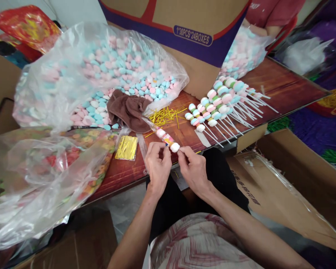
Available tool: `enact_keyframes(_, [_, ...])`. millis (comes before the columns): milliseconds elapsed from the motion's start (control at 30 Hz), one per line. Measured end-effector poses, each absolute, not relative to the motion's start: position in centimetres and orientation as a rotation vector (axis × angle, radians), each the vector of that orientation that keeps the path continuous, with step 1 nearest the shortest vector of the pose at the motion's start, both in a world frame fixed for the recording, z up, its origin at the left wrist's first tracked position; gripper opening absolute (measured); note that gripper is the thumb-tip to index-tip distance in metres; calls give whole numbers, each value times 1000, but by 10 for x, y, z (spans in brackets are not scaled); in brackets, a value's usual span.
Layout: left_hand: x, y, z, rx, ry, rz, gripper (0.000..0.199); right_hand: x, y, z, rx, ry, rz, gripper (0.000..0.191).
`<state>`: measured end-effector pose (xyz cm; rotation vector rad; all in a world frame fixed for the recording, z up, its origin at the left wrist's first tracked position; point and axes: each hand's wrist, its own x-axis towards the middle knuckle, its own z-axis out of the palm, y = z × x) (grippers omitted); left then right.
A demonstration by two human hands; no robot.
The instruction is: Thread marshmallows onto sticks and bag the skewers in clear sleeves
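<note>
A marshmallow skewer in a clear, colourfully printed wrapper (165, 138) lies slanted at the table's front edge, a white marshmallow at its near end. My left hand (158, 164) is closed in a pinch at the left side of that end. From the right, my right hand (194, 166) pinches close beside the white marshmallow. My fingertips hide exactly what part each hand grips. Just beyond the wrapper are a brown cloth (126, 110) and loose gold twist ties (166, 116). A flat packet of gold twist ties (127, 148) rests left of my left hand.
Finished-looking marshmallow skewers (218, 102) are piled at right, sticks toward me. A large bag of pastel marshmallows (100, 56) and a bag of gummy rings (53, 168) fill the left. Behind stands a carton (196, 59); a person in red (274, 15) sits beyond. An open box (282, 190) is right below.
</note>
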<state>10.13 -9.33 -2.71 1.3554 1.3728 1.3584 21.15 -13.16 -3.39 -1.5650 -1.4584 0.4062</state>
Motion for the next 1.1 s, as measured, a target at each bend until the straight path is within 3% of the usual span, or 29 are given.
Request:
enact_keyframes(300, [94, -103, -23, 1209, 1177, 1226, 6, 213, -125, -26, -1502, -1362, 556, 17])
enact_keyframes(467, [91, -81, -19, 819, 1112, 1274, 31, 214, -128, -34, -1495, -1529, 377, 19])
enact_keyframes(633, [100, -71, -16, 619, 943, 1203, 32, 212, -130, -41, -1499, -1664, 311, 20])
enact_keyframes(867, [104, -72, -20, 544, 846, 1207, 23, 214, -132, -34, -1458, -1481, 657, 19])
enact_keyframes(1100, [109, -79, -21, 604, 828, 1106, 28, 209, -125, -30, -1404, -1253, 839, 19])
